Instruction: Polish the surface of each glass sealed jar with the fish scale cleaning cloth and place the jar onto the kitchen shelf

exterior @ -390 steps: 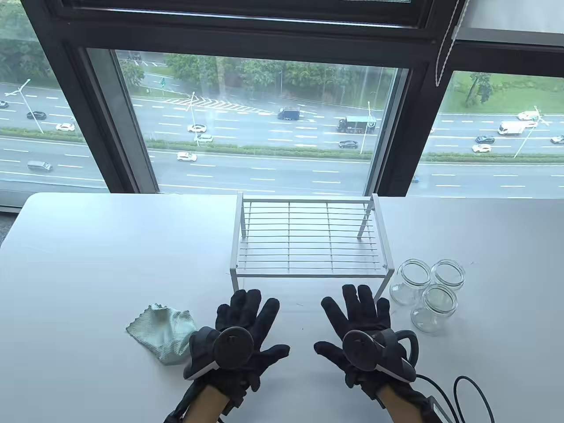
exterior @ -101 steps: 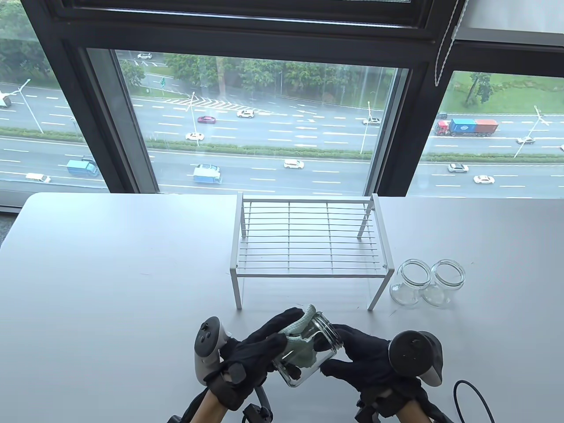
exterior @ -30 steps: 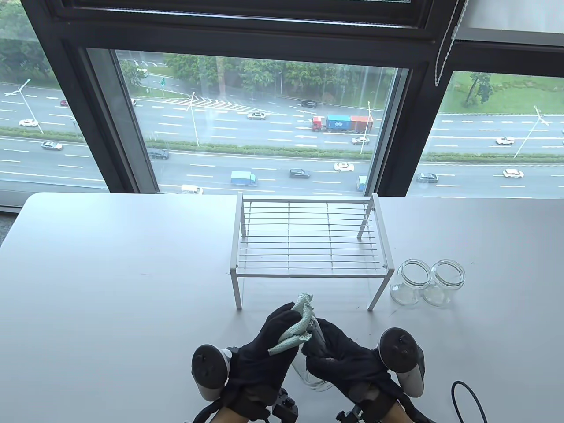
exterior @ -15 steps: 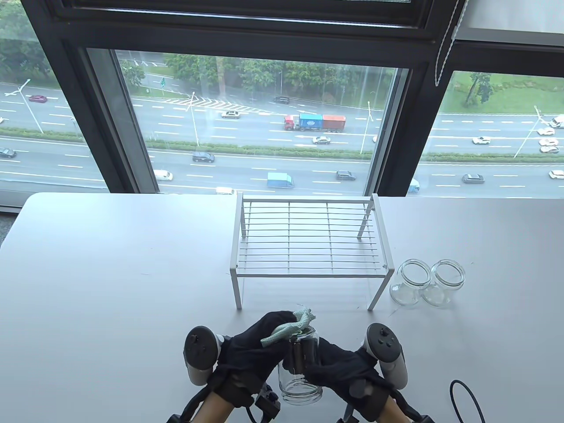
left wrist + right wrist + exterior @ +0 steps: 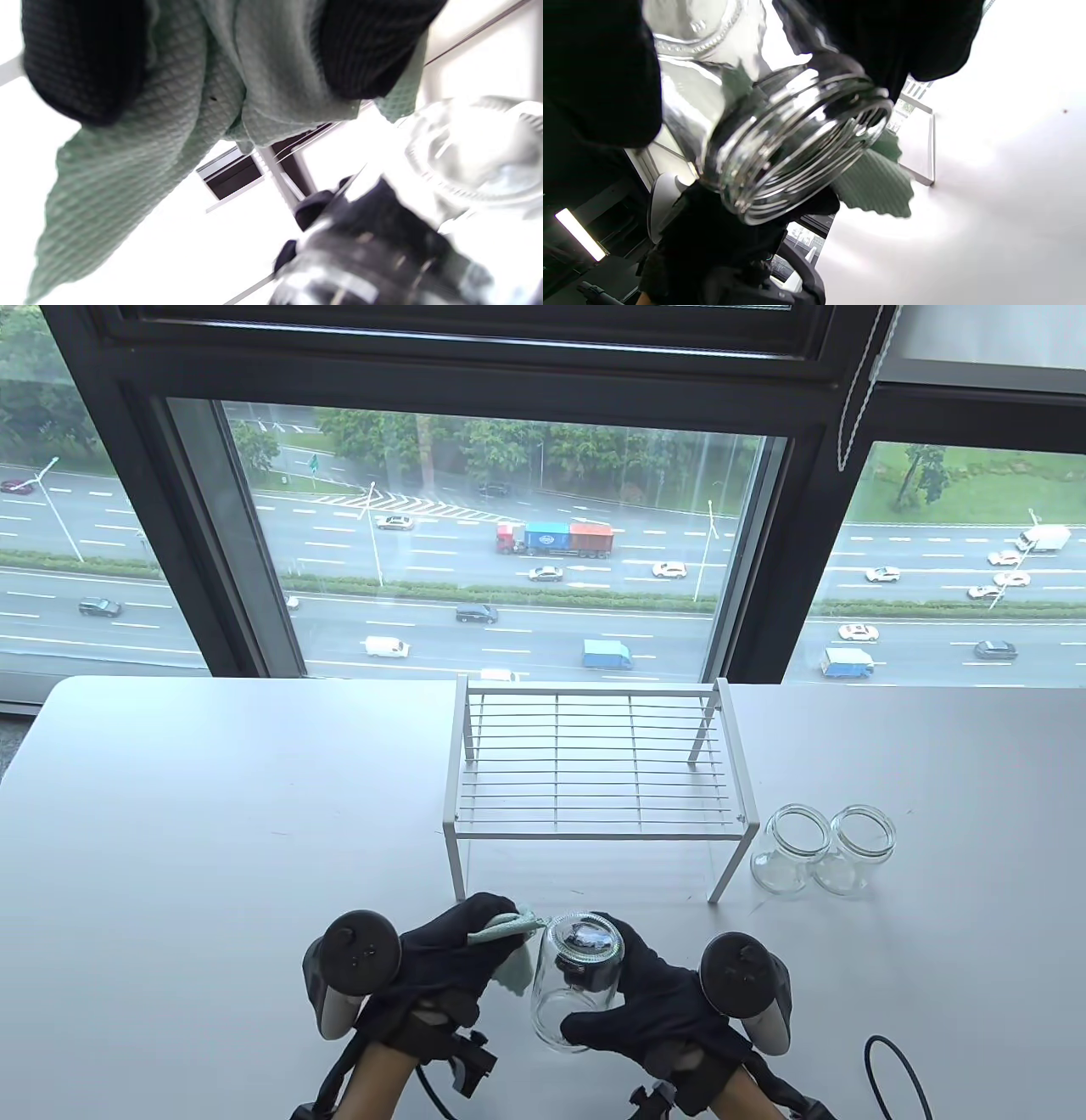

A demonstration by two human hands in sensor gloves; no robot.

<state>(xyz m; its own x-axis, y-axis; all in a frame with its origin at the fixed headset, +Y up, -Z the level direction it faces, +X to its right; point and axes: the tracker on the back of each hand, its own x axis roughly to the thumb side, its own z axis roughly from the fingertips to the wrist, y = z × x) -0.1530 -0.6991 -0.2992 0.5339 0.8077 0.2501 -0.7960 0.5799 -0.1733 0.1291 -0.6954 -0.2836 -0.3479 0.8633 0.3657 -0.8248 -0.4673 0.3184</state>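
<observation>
The right hand [image 5: 653,1001] grips a clear, round glass jar [image 5: 577,980], base up; beside it the left hand [image 5: 441,963] pinches a waffle-textured green cloth [image 5: 127,161], seemingly brushing the glass.

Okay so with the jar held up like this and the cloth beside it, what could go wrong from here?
1. The right hand alone grips the smooth glass jar, tipped bottom-up above the table; a slip could drop it.
2. The cloth held in the left hand hangs loose and could snag the jar.
3. Two jars stand touching beside the shelf; a careless reach might knock them.
</observation>
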